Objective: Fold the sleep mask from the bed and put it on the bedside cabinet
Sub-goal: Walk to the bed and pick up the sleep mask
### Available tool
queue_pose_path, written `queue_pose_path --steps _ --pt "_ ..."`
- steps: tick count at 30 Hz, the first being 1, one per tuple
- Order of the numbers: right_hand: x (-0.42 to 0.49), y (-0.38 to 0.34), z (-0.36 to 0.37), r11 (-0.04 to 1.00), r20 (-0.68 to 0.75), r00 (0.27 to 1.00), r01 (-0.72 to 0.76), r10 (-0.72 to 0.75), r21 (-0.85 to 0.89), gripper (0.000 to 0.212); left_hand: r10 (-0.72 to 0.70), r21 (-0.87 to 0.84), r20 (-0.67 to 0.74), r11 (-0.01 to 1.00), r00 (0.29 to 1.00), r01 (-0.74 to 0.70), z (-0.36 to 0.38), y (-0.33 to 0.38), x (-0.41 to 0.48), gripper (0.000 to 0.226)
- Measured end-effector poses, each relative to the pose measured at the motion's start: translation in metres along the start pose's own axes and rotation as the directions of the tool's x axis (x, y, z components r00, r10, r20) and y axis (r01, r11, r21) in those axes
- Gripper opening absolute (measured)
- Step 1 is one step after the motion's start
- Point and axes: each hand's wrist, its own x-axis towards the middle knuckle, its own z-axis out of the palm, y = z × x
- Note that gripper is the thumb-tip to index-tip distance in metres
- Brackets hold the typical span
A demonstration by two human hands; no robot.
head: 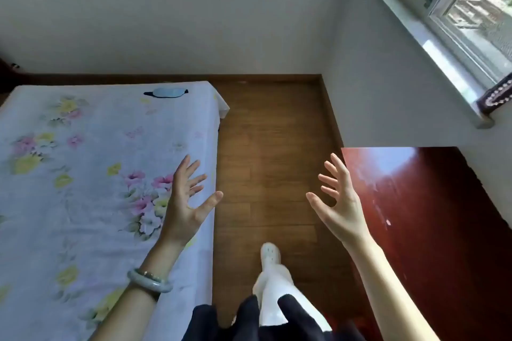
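Note:
A pale blue sleep mask (pixel 167 92) with dark straps lies flat at the far end of the bed (pixel 83 174), which has a floral sheet. My left hand (pixel 185 202) hovers over the bed's right edge, fingers spread, holding nothing; a pale bangle sits on that wrist. My right hand (pixel 339 202) is raised with spread fingers beside the glossy red-brown bedside cabinet (pixel 432 230), empty too. Both hands are far from the mask.
A strip of wooden floor (pixel 271 147) runs between bed and cabinet, and my leg and white shoe (pixel 270 253) stand on it. White walls close the room ahead and at right. A window (pixel 465 3) with a sill is at the upper right.

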Motion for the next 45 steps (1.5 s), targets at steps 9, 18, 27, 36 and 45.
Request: queue_pose_path --steps 9,18,27,36,45 --pt "0.204 0.047 0.013 1.0 0.055 0.998 -0.027 0.027 0.001 0.084 -0.032 0.061 -0.052 0.998 0.998 0.035 0.045 -0.028 0.182 0.079" --pt "0.387 0.071 0.025 0.999 0.109 0.994 -0.031 0.027 0.032 0.083 -0.044 0.079 -0.132 0.995 0.99 0.054 0.088 -0.033 0.351 0.076" --pt "0.557 0.092 0.065 0.999 0.122 0.992 0.0 -0.006 0.055 0.085 -0.066 0.066 -0.164 0.995 0.984 0.078 0.102 -0.068 0.513 0.077" --pt "0.77 0.094 0.13 0.996 0.127 0.991 0.03 -0.04 0.079 0.086 -0.075 0.032 -0.23 0.996 0.97 0.085 0.086 -0.097 0.72 0.078" --pt "0.931 0.082 0.186 0.994 0.179 0.981 0.057 -0.073 0.095 0.087 -0.1 0.026 -0.268 0.994 0.958 0.111 0.071 -0.108 0.866 0.08"
